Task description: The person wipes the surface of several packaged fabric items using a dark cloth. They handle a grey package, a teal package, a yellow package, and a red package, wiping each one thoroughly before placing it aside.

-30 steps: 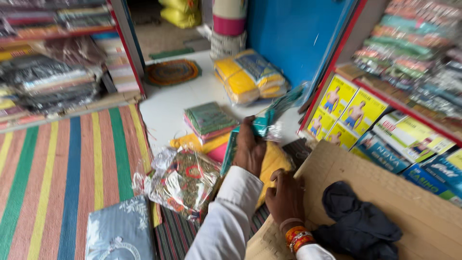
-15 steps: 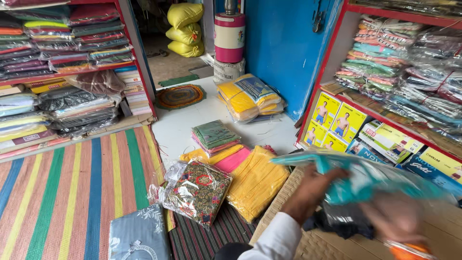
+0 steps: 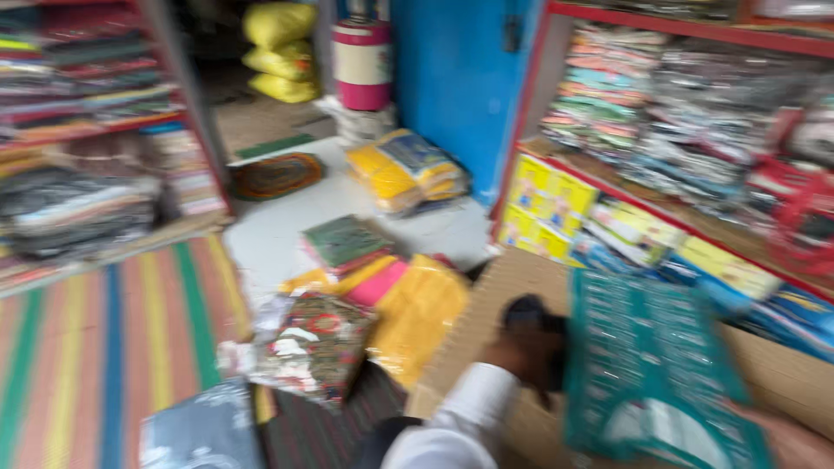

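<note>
While frame blurs, left hand (image 3: 530,352) lies by dark cloth on cardboard box (image 3: 486,313), finger spread unreadable. Right hand (image 3: 795,443) grips corner of teal packet (image 3: 651,365) held over box, fingers closed on it. Step judged: placing packet; needs steady lowering. Yellow packets (image 3: 417,317) beside; yellow cartons (image 3: 547,204) on shelf.

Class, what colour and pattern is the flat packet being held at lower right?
Teal green with rows of small pale motifs; the packet shows in the head view, though blurred.
</note>
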